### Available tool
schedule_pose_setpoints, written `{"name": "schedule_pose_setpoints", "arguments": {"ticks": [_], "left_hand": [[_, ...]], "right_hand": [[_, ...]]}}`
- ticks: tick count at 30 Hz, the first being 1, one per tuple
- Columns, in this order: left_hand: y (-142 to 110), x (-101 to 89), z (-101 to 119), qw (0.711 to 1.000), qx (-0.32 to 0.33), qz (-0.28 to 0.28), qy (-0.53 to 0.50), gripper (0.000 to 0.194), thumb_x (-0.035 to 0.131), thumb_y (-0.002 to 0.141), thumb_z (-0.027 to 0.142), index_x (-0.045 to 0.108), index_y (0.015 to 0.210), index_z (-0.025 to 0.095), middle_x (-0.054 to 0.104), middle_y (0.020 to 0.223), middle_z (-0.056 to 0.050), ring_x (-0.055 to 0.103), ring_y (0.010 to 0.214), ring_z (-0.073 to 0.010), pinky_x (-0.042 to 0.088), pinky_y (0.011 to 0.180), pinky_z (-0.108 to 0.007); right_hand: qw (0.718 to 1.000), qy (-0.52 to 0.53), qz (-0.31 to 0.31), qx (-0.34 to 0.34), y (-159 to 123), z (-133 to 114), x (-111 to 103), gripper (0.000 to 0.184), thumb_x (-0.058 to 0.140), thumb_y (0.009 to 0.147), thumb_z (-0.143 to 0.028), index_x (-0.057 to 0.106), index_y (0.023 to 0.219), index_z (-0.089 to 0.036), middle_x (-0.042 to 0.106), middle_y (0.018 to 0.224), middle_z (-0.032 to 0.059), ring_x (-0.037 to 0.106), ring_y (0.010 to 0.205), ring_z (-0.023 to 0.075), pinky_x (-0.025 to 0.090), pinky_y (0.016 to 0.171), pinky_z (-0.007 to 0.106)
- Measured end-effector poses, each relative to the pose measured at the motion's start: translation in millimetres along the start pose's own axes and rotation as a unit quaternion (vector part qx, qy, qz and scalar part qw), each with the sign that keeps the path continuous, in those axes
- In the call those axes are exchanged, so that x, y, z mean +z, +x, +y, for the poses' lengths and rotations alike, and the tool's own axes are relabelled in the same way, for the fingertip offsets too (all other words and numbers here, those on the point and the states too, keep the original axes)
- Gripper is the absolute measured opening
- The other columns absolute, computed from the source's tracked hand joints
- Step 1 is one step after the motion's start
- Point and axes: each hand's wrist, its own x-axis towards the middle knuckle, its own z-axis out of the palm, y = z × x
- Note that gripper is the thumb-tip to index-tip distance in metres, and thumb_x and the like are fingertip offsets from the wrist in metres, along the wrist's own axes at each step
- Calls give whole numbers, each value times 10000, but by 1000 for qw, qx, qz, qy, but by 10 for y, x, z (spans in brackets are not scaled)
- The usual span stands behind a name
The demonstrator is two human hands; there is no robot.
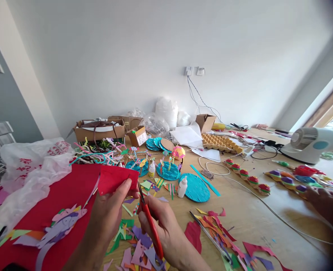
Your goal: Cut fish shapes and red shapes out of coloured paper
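Paper (pixel 113 181), red, is sitting at eleven o'clock from the scissors (pixel 152 226), with the left grip (pixel 112 205) pinching it and the right grip (pixel 166 218) clasping the scissors. Left fingertips (pixel 127 184) are resting near the blades (pixel 141 192), so a slip could be nicking them.

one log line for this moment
left hand: holds small red paper | right hand: holds scissors | blades: near paper's right edge | nearby: paper scraps

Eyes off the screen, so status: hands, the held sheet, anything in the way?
Left hand pinching red sheet. Right hand gripping red-handled scissors, blades by sheet's edge. Scraps litter the table; nothing visibly blocking.
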Motion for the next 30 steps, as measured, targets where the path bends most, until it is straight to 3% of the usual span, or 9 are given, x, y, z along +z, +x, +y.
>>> {"name": "schedule_pose_setpoints", "arguments": {"ticks": [8, 22, 30], "left_hand": [[3, -38, -71, 999, -4, -18, 38, 134, 738, 666, 296, 729, 616, 172, 740, 592, -20, 668, 546, -201, 534, 608, -316], [2, -9, -61, 998, 7, -51, 40, 141, 729, 672, 307, 722, 631, 172, 677, 565, -10, 620, 581, -182, 521, 587, -281], [12, 19, -65, 999, 3, -30, 29, 124, 735, 637, 288, 707, 601, 173, 666, 527, 1, 606, 560, -174, 509, 577, -270]], "right_hand": [[1000, 8, 2, 6, 6, -23, -11, 212, 471, 818, -303, 419, 638, -202, 389, 543, -48, 353, 516, 106, 257, 476, 223], [1000, 7, 12, 10, 5, -5, -6, 243, 464, 834, -296, 423, 616, -196, 364, 535, -48, 326, 514, 102, 231, 470, 234], [999, 32, 11, 4, 3, 40, 13, 301, 490, 867, -333, 410, 612, -195, 317, 538, -58, 297, 511, 94, 210, 467, 230]]}}
